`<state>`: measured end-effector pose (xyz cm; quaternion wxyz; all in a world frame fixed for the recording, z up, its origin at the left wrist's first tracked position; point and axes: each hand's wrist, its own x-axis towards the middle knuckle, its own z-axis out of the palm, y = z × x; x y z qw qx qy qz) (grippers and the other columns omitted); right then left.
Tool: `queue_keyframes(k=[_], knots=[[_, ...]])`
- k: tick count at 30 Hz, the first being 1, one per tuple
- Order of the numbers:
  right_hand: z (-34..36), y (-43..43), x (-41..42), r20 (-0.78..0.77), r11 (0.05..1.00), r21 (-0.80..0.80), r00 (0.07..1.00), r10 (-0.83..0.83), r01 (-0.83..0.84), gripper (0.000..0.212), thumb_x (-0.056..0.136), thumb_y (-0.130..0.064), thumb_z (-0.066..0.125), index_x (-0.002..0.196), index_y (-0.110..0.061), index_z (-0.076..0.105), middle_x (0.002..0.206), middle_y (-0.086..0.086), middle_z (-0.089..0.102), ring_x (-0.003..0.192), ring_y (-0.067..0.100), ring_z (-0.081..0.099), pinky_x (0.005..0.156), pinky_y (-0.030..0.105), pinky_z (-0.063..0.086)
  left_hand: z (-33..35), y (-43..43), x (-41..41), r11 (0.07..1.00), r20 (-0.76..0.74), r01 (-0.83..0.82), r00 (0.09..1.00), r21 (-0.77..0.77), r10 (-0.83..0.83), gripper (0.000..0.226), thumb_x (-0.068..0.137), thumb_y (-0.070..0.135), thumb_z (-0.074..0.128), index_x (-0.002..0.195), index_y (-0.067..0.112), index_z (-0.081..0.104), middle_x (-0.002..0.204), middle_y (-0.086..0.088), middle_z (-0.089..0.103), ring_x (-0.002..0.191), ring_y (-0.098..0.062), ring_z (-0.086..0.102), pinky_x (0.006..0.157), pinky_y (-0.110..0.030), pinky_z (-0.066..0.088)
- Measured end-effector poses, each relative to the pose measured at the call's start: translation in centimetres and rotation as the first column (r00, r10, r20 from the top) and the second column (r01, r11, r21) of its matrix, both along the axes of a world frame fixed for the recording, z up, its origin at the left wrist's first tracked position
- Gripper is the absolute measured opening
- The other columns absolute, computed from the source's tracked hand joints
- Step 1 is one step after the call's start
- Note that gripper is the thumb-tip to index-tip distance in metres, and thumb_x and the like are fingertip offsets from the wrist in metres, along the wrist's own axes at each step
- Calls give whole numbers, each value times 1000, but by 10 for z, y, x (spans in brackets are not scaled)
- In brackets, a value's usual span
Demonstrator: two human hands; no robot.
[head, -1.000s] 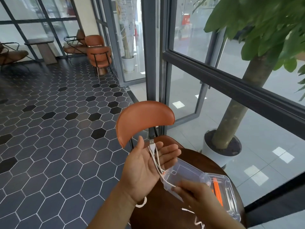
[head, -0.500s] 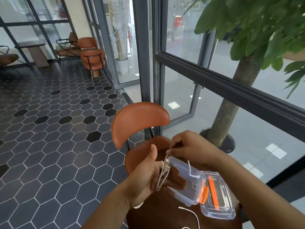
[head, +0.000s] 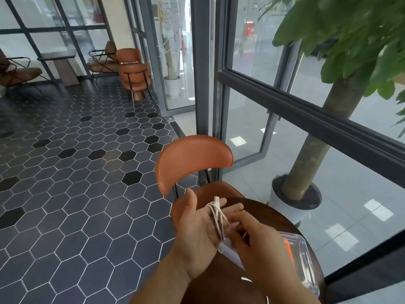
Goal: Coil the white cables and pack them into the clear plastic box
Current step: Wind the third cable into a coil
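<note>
Above dark table [head: 270, 213], white cable [head: 217, 216] loops left hand [head: 197, 235], fingers [head: 234, 208] straight; right hand [head: 260, 244] blurred, grip unclear.

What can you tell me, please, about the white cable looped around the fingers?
The white cable is thin and flexible. Several loops of it wrap the straight fingers of the left hand, which lies palm up. Its flat white plug sticks up at the top of the coil. The blurred right hand seems to pinch the strand beside the coil.

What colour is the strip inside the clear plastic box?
Orange. The strip shows through the clear plastic box in the head view.
</note>
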<state>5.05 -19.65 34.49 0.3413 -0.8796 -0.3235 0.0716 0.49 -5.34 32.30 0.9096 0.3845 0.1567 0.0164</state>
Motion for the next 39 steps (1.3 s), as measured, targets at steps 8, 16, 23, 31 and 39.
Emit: queue_keyframes(k=[8, 16, 23, 31, 39], knots=[[-48, -27, -14, -17, 988, 132, 996, 82, -79, 25, 88, -53, 52, 105, -45, 68, 89, -32, 70, 87, -12, 66, 75, 8, 51, 2, 10, 0, 987, 122, -79, 988, -139, 96, 125, 56, 79, 74, 151, 6, 35, 141, -31, 55, 131, -47, 54, 116, -58, 35], [-58, -32, 23, -468, 982, 53, 864, 185, -182, 29, 95, -39, 62, 67, -41, 67, 61, -16, 61, 60, -3, 54, 62, 19, 41, 8, -2, -11, 964, 218, 96, 975, -247, -41, 124, 61, 77, 74, 151, 2, 33, 147, -35, 45, 138, -52, 42, 122, -62, 19], [-30, -26, 64, -240, 840, -249, 871, 429, -483, 20, 97, -34, 58, 110, -21, 67, 105, 0, 71, 95, 14, 66, 89, 36, 54, 10, -1, -18, 922, 267, 327, 926, -208, -267, 117, 74, 85, 51, 150, -3, 35, 149, -37, 41, 127, -49, 55, 105, -53, 46], [42, 11, 86, 87, 750, -499, 836, 541, -433, 25, 89, -43, 67, 94, -19, 71, 87, -4, 66, 76, 15, 62, 76, 35, 56, 8, 0, -12, 808, -118, 544, 839, 226, -532, 113, 67, 94, 41, 135, 6, 57, 133, -33, 60, 109, -37, 68, 69, -33, 61], [56, 14, 57, 210, 856, -436, 894, 396, -277, 19, 97, -29, 53, 100, -21, 70, 88, -6, 64, 79, 17, 60, 77, 33, 53, -4, 4, -8, 797, -173, 307, 952, 520, -254, 89, 85, 79, 45, 141, 10, 53, 129, -16, 68, 118, -31, 66, 84, -39, 56]])
